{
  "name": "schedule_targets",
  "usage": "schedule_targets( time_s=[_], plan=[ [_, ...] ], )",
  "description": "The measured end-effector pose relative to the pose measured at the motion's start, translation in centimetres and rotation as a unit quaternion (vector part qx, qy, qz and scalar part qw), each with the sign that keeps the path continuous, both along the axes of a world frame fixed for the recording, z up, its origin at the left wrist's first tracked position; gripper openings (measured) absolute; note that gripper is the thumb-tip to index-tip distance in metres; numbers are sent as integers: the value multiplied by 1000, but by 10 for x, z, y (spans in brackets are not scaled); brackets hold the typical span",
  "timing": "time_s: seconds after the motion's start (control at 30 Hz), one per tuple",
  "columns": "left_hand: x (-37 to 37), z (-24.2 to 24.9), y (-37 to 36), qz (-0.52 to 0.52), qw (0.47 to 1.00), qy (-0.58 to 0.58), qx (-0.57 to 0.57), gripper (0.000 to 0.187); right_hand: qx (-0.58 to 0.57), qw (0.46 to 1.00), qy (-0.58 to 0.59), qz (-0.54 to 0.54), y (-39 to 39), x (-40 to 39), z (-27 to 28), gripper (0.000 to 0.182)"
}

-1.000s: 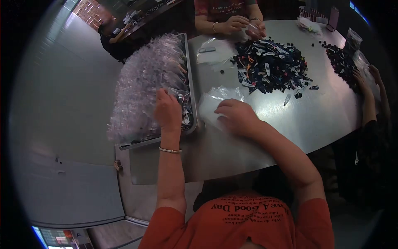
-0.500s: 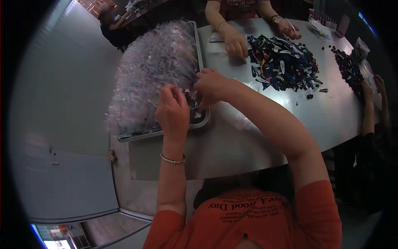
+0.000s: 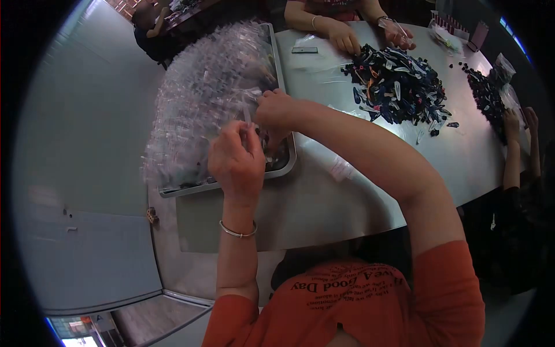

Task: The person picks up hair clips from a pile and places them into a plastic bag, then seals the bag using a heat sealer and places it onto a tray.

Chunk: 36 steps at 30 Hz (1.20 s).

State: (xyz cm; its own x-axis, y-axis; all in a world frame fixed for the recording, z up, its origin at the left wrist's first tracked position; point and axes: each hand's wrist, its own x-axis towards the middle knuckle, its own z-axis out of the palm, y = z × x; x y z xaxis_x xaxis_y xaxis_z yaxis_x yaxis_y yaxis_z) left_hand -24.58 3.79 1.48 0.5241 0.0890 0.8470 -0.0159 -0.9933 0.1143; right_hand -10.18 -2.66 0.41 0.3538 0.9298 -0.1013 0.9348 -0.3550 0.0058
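My left hand [image 3: 237,159] is closed in a pinch over the front right corner of a metal tray [image 3: 284,168]. At its fingertips a strip of clear plastic shows, which looks like part of a small clear bag [image 3: 247,111]. Just beside it, my right hand [image 3: 276,114] is curled, its fingers pointing down into the tray; whatever is in them is hidden. A high heap of small clear plastic bags [image 3: 193,110] fills the tray around both hands. Some dark small pieces show under my hands near the tray corner.
On the metal table [image 3: 324,202] lies a pile of mostly dark hair clips [image 3: 399,87]. Another person's hands [image 3: 345,39] are at its far edge. A second dark pile [image 3: 485,95] and more hands lie at right. A clear packet [image 3: 341,169] rests near my right forearm.
My right hand has moved slightly left and up, and the clear strip now shows between my hands. The person opposite has moved one hand right, to the clip pile.
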Motion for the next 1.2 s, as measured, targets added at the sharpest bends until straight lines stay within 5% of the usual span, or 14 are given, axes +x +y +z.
schedule_targets(
  time_s=[0.3,0.53,0.7,0.8,0.97,1.03,1.13,1.2],
  plan=[
    [-17,-19,-25,-20,999,35,-7,15,194,979,58,26,-21,14,-34,31],
    [-7,-34,-12,72,988,107,88,10,111,989,97,20,-23,20,-12,33],
    [4,-35,-20,69,987,105,96,12,13,964,264,-15,-31,25,9,33],
    [15,-38,-23,65,988,109,93,12,120,925,360,38,-34,36,-9,32],
    [10,-50,-12,77,982,162,66,17,85,959,269,-7,-40,19,1,36],
    [-1,-44,-11,-28,980,137,-139,35,97,969,229,-10,-38,16,-2,37],
    [-16,-27,-14,-107,941,186,-261,56,82,984,156,2,-35,12,-4,38],
    [-19,-29,-10,-94,940,222,-243,62,86,986,143,-12,-33,10,-4,36]
  ],
)
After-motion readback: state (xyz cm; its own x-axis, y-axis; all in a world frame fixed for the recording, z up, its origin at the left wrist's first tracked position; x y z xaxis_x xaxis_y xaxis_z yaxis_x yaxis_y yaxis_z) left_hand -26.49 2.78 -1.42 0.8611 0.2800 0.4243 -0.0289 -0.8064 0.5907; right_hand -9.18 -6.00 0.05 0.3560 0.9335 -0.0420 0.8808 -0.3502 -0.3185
